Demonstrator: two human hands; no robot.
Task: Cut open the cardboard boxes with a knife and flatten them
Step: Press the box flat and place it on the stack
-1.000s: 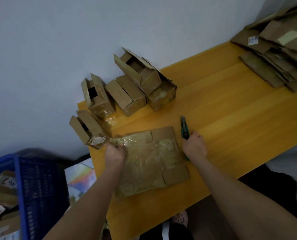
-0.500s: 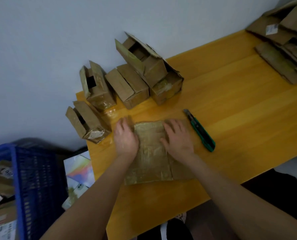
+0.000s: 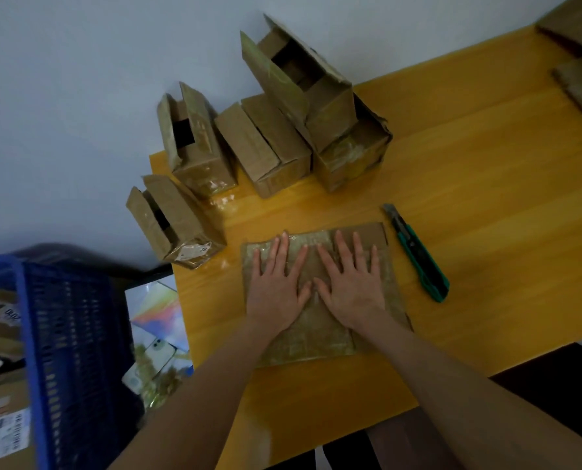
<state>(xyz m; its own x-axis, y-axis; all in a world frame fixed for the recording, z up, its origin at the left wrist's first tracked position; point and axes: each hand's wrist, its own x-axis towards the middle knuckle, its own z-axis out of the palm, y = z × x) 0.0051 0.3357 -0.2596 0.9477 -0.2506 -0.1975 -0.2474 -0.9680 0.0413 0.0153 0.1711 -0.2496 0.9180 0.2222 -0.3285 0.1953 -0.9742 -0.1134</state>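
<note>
**Both palms flat on the flattened box**

The left hand (image 3: 276, 290) and right hand (image 3: 350, 290) lie side by side with fingers straight and spread, pressing down on the flattened box (image 3: 316, 340); neither grasps anything. The box lies flat on the yellow table (image 3: 486, 198), directly under both palms. The green knife (image 3: 418, 256) rests at 3 o'clock from the right hand, untouched, just beside the cardboard's edge. Standing boxes (image 3: 269, 147) cluster at 11 to 12 o'clock.

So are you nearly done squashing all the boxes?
Not nearly. Done: some flat cardboard is piled at the far right corner. In hand: the left hand and right hand press one cut box flat, the knife lying beside it. Left: about five boxes stand unflattened by the wall.
</note>
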